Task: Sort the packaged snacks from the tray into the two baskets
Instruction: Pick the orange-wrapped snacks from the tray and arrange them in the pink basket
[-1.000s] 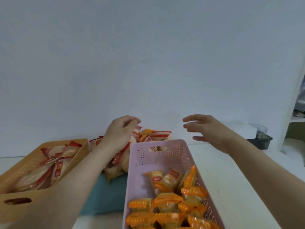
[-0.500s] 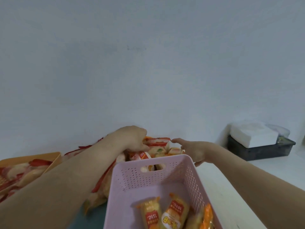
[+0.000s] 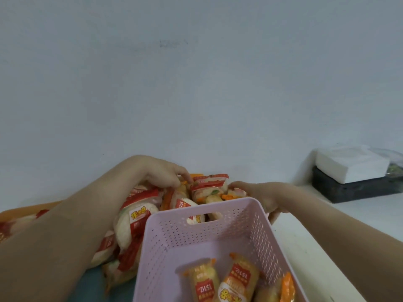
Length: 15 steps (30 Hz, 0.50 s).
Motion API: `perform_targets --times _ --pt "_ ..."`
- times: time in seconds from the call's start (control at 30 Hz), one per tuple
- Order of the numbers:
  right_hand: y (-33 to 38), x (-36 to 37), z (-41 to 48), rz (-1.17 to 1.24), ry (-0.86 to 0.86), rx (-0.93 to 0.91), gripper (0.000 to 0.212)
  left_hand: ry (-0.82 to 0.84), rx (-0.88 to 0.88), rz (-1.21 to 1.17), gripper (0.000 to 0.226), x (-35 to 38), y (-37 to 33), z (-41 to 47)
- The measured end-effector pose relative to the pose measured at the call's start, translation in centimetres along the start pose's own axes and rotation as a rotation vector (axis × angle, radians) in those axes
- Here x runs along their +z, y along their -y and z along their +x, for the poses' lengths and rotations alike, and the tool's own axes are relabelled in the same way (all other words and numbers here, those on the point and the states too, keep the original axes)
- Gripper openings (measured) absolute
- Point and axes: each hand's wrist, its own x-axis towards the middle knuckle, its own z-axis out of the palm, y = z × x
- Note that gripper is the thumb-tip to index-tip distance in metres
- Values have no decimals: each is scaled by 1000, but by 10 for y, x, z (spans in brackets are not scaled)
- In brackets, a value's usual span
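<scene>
A heap of packaged snacks [image 3: 139, 216], red-and-white and orange wrappers, lies on a teal tray [image 3: 87, 288] behind the pink basket [image 3: 250, 232]. Several orange-wrapped snacks [image 3: 222, 282] lie inside the pink basket. An orange basket [image 3: 26, 209] shows only its rim at far left. My left hand [image 3: 161, 173] rests on top of the heap, fingers curled onto an orange-edged packet. My right hand [image 3: 259, 195] reaches into the heap's right side, fingertips closed on a red-and-white packet [image 3: 236, 191] beside the basket's far right corner.
A dark box [image 3: 357, 188] with a white stack of tissues [image 3: 351, 162] on it stands at the right against the plain wall. White tabletop [image 3: 316, 243] runs along the right of the pink basket.
The view has tilted up and closer. My right hand came down from mid-air into the heap's right side. My left hand moved further over the top of the heap.
</scene>
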Motion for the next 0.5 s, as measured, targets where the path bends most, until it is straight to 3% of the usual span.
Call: perform_targets --times 0.07,0.17,0.33,0.5 --pt "-1 1 -1 -14 11 -1 89 32 0 -27 59 -2 1 -1" --pt "-1 5 1 -16 -105 -28 68 12 -8 36 62 2 0 4" --pt "-4 10 5 66 -222 -91 50 -212 31 138 55 17 3 17" --pt "-15 4 4 234 -395 -156 43 -454 100 -8 40 6 8 -12"
